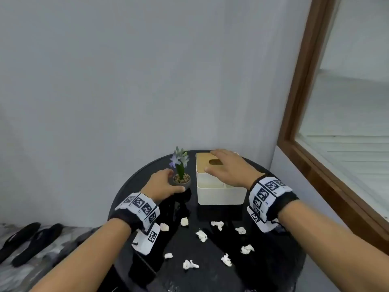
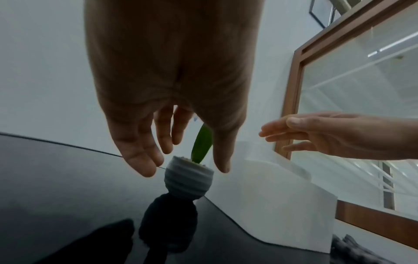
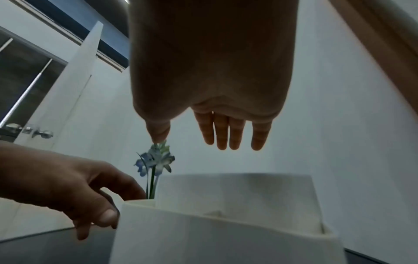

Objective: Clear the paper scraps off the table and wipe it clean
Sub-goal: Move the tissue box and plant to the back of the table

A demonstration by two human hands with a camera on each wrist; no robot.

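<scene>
Several crumpled white paper scraps (image 1: 201, 235) lie scattered over the near half of the round black table (image 1: 263, 270). At the back of the table my left hand (image 1: 171, 181) reaches round a small grey flower pot (image 1: 182, 179). In the left wrist view the left hand (image 2: 185, 160) has its fingers (image 2: 144, 160) and thumb on either side of the pot (image 2: 189, 180), slightly apart from it. My right hand (image 1: 212, 162) hovers with straight fingers over the wooden lid of a white tissue box (image 1: 221, 194). From the right wrist, the right hand (image 3: 192, 142) is above the box (image 3: 226, 232) and holds nothing.
The pot and the tissue box stand side by side against the grey wall. A wood-framed window (image 1: 305, 102) runs along the right. Black sandals (image 1: 31, 239) lie on the floor at the left. A white door with a metal handle (image 3: 40, 133) shows behind the left hand.
</scene>
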